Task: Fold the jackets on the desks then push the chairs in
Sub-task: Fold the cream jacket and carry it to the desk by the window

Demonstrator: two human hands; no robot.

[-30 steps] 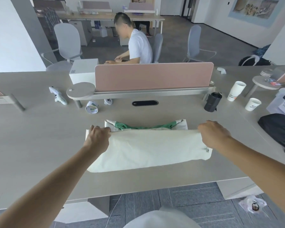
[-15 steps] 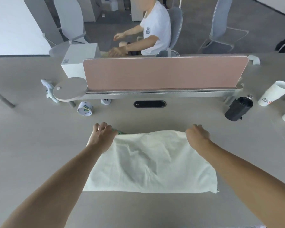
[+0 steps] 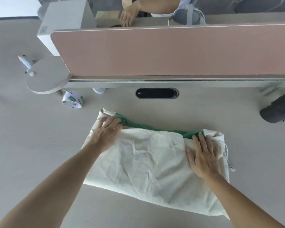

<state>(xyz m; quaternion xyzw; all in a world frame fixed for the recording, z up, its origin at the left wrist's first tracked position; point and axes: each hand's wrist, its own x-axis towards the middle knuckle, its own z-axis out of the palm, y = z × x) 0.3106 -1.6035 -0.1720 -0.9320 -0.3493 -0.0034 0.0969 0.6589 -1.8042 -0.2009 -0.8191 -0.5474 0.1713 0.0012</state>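
A cream jacket (image 3: 146,163) with a green lining strip along its far edge lies folded into a rectangle on the grey desk (image 3: 31,145). My left hand (image 3: 105,134) lies flat on the jacket's far left corner, fingers straight and spread. My right hand (image 3: 204,155) presses flat on the right side, fingertips reaching the green strip. A drawstring trails off the jacket's right edge. No chair is in view on my side.
A pink divider panel (image 3: 171,51) runs across the desk behind the jacket, with a black cable port (image 3: 157,93) in front of it. A tape roll (image 3: 72,102) lies at the left, a dark cup (image 3: 278,111) at the right. Another person's hand (image 3: 127,17) works beyond the divider.
My hands brought the jacket's near part up over the far part, then let go of the cloth and now lie flat on it. The camera has tilted down and closer.
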